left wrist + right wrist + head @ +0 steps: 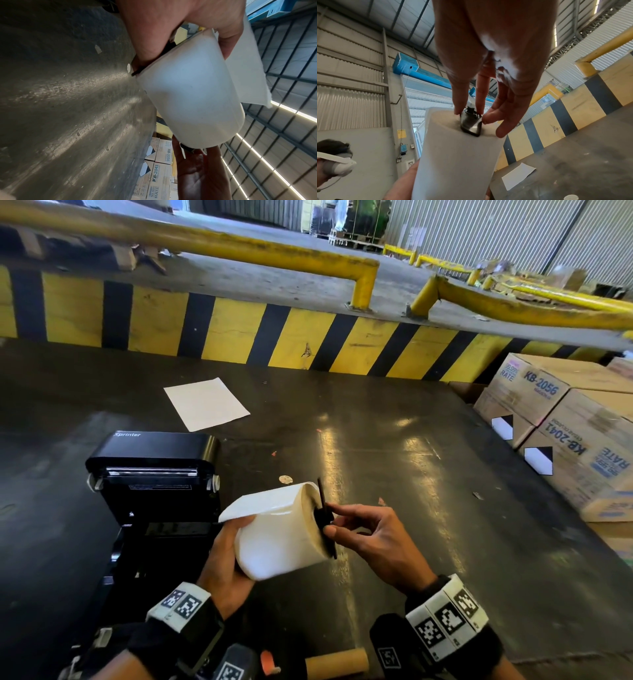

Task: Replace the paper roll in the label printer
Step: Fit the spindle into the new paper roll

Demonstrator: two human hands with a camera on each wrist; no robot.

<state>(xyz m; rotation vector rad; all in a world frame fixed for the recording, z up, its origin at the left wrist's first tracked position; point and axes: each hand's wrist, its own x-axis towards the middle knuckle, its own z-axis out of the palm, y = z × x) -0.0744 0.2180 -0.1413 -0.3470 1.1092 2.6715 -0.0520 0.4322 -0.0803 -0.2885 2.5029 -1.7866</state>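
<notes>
A full white label roll (pixel 277 534) (pixel 188 94) (pixel 458 155) is held above the dark table, its loose end flapping up at the left. My left hand (pixel 224 559) (pixel 171 27) grips the roll from its left side. My right hand (pixel 363 537) (pixel 471 112) pinches the black spindle end piece (pixel 325 520) (pixel 471 124) that sits against the roll's right face. The black label printer (pixel 154 474) stands open at the left, its lid tipped back, its paper bay below my left hand.
An empty brown cardboard core (pixel 337 664) lies at the table's near edge. A white sheet (pixel 205 404) lies farther back. Cardboard boxes (pixel 561 436) are stacked at the right, beyond the dark table (pixel 411 474). A yellow and black striped wall (pixel 239 333) closes the far side.
</notes>
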